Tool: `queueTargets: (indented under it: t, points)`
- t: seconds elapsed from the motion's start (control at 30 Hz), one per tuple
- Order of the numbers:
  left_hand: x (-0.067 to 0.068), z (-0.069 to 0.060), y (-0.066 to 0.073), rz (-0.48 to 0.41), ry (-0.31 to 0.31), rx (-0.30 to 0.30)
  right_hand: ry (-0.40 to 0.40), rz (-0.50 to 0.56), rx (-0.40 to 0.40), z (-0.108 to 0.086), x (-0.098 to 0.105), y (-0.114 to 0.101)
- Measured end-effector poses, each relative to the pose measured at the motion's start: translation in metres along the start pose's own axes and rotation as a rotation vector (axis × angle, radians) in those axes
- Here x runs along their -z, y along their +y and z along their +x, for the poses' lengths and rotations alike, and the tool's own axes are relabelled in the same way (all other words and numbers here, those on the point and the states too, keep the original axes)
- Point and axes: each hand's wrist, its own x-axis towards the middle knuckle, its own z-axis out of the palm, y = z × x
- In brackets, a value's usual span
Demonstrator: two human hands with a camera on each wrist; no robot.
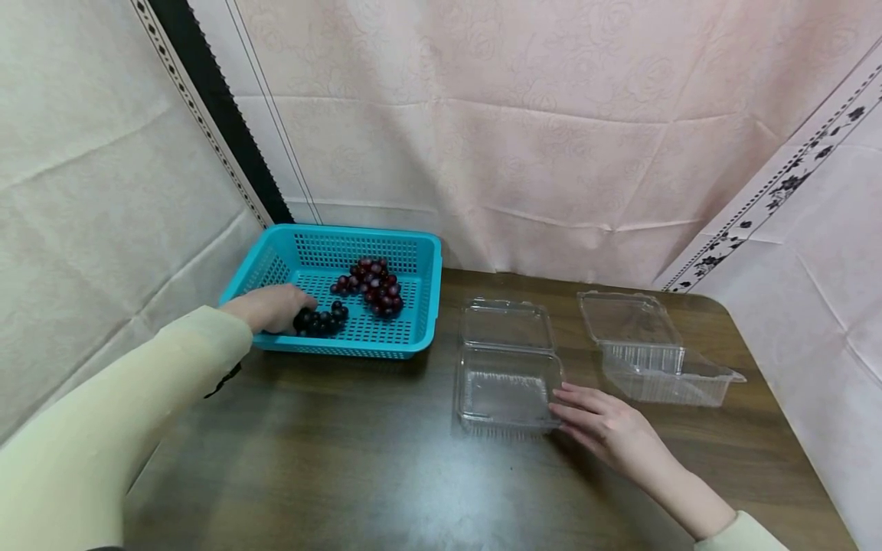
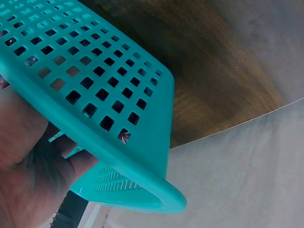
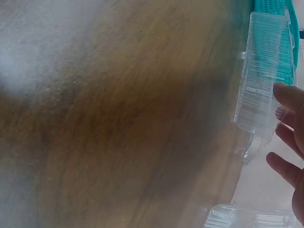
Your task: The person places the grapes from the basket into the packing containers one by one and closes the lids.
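Observation:
Inside the turquoise basket, my left hand grips the left end of a black grape bunch; its fingertips are hidden. A dark red bunch lies behind and to the right. In the left wrist view, the basket wall partly covers my left hand. A clear hinged container stands on the table with its lid folded back. My right hand touches its right side, fingers extended. The right wrist view shows my right hand beside the container.
Two more clear containers, one partly over the other, are at the right on the brown wooden table. Patterned pale cloth hangs behind the table and along its sides.

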Motion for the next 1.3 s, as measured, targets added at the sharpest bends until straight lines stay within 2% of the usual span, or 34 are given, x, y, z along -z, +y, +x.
queueTargets:
  t: [0.3,0.57,0.7,0.93,1.3]
  points:
    - [0.001,-0.002,0.000,-0.063,-0.024,0.036,-0.050,-0.004,-0.015,-0.004,-0.003,-0.002]
    - [0.006,-0.005,-0.001,-0.108,0.015,0.043,-0.033,-0.030,0.024,-0.005,-0.006,-0.001]
    - [0.008,-0.006,-0.002,-0.138,0.013,0.063,-0.028,-0.028,0.026,-0.006,-0.006,-0.001]
    - [0.017,-0.011,-0.006,-0.176,0.029,0.078,-0.006,-0.032,0.031,-0.008,-0.008,0.000]
    - [0.037,-0.022,-0.010,-0.221,0.022,0.092,-0.027,-0.027,0.019,-0.008,-0.007,-0.002]
